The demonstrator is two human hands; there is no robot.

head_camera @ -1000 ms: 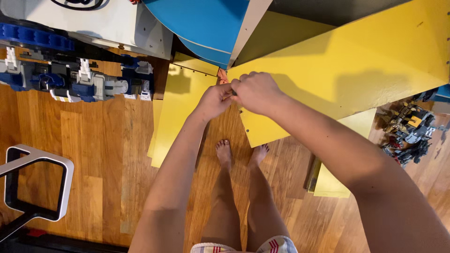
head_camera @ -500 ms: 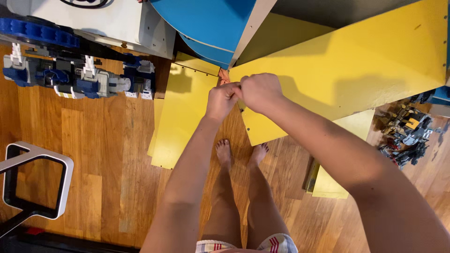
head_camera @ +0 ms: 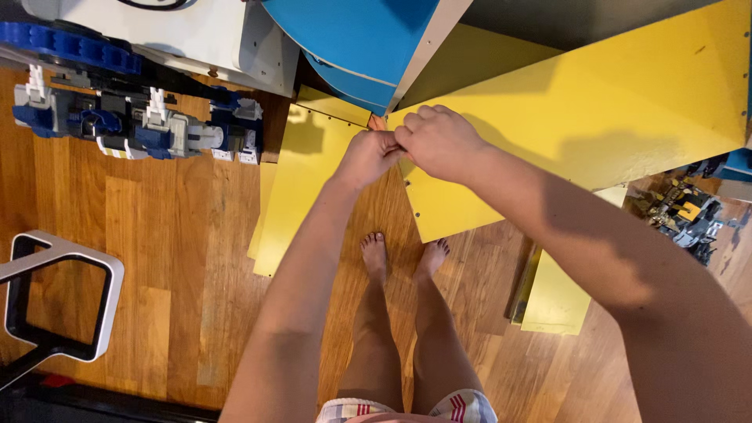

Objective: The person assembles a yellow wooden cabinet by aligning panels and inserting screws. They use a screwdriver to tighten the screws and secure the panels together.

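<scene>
My left hand (head_camera: 366, 157) and my right hand (head_camera: 442, 141) meet at the near left corner of a large yellow panel (head_camera: 595, 117) that slopes up to the right. Both hands are closed, with fingertips pinched together on the panel's edge. Whatever small thing lies between the fingers is hidden. A small orange bit (head_camera: 377, 123) shows just above the knuckles. A second, narrower yellow panel (head_camera: 301, 188) lies flat on the wooden floor (head_camera: 180, 251) under my left forearm. My bare feet (head_camera: 403, 258) stand below the hands.
A blue curved piece (head_camera: 352, 39) and a white board (head_camera: 188, 31) lie at the top. Blue and grey brick models (head_camera: 133, 125) line the left, and a dark model (head_camera: 685, 211) sits at the right. A white-framed stool (head_camera: 63, 298) stands lower left. Small yellow boards (head_camera: 552, 298) lie by my right leg.
Both hands stay pinched together at the panel's corner, with only small finger movement. The view has drifted slightly.
</scene>
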